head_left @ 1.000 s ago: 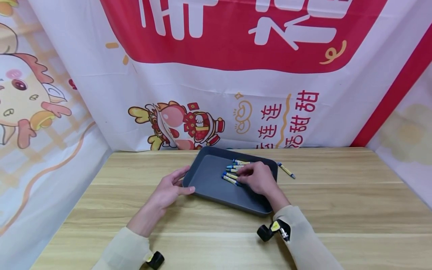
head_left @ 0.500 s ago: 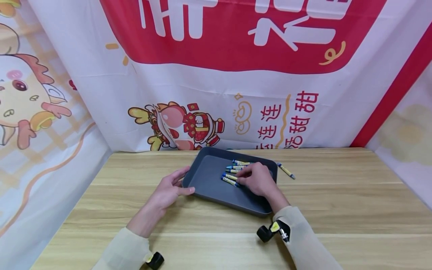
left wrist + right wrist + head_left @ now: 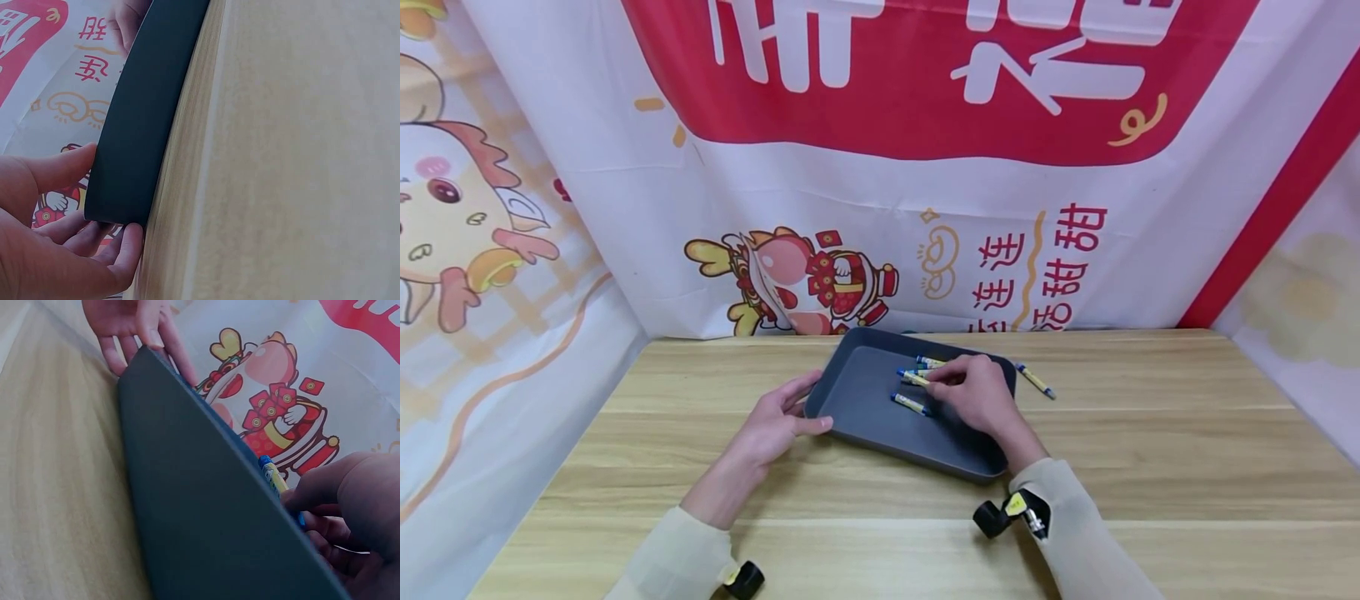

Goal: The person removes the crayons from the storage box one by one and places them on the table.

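My left hand [image 3: 772,427] grips the left corner of a dark grey rectangular tray [image 3: 868,421], thumb at the rim and fingers against the outer side. Over the tray, my right hand [image 3: 976,396] pinches a yellow-wrapped crayon [image 3: 913,378] with a blue end between thumb and fingers. In the right wrist view this crayon [image 3: 273,475] shows above the tray wall. Another crayon [image 3: 911,405] lies apart on the tray floor, nearer to me. Behind the pinching fingers lie more crayons [image 3: 929,362], partly hidden by the right hand.
One crayon [image 3: 1036,380] lies on the wooden table [image 3: 1150,467], just outside the tray's right end. A printed cloth [image 3: 887,192] hangs along the table's back edge.
The right hand has lifted a crayon away from the one beside it and moved it slightly toward the crayons farther back. The left hand and tray have stayed in place.
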`<state>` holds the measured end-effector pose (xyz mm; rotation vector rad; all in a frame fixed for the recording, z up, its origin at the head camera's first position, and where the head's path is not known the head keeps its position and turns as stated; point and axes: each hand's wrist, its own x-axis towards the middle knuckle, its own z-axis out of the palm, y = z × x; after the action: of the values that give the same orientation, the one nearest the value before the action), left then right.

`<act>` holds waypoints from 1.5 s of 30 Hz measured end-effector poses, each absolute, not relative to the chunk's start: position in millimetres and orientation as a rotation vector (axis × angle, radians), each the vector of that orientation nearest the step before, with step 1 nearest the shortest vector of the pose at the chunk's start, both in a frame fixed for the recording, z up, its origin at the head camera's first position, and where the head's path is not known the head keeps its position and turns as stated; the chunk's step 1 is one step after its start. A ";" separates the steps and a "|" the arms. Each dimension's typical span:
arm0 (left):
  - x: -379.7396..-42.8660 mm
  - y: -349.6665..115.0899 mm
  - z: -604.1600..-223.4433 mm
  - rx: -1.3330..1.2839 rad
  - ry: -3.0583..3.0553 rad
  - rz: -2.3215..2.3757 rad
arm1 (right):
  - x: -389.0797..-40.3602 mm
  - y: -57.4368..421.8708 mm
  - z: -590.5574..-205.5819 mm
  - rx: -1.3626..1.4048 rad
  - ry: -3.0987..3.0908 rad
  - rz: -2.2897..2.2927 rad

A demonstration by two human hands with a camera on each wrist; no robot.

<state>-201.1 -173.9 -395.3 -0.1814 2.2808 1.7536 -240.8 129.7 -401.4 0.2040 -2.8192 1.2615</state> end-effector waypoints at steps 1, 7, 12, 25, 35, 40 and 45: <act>-201.2 -174.0 -395.3 -0.181 2.282 1.753 | -240.7 130.2 -400.0 0.196 -2.816 1.267; -200.8 -174.8 -395.6 -0.178 2.282 1.758 | -240.9 135.8 -392.4 0.172 -2.788 1.281; -200.6 -174.6 -395.8 -0.169 2.280 1.759 | -241.6 144.4 -388.0 0.140 -2.766 1.303; -199.2 -175.7 -396.2 -0.169 2.278 1.765 | -242.3 168.8 -377.7 0.111 -2.715 1.345; -199.6 -174.7 -396.5 -0.158 2.274 1.781 | -242.6 187.1 -372.9 0.019 -2.674 1.438; -199.1 -174.9 -396.5 -0.159 2.277 1.777 | -242.9 197.1 -371.1 -0.024 -2.676 1.463; -198.6 -174.6 -396.1 -0.160 2.278 1.776 | -243.4 206.8 -371.2 -0.054 -2.681 1.452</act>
<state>-198.6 -174.6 -396.1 -0.1602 2.2784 1.7765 -243.4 206.8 -371.2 -0.0537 -2.6812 1.4518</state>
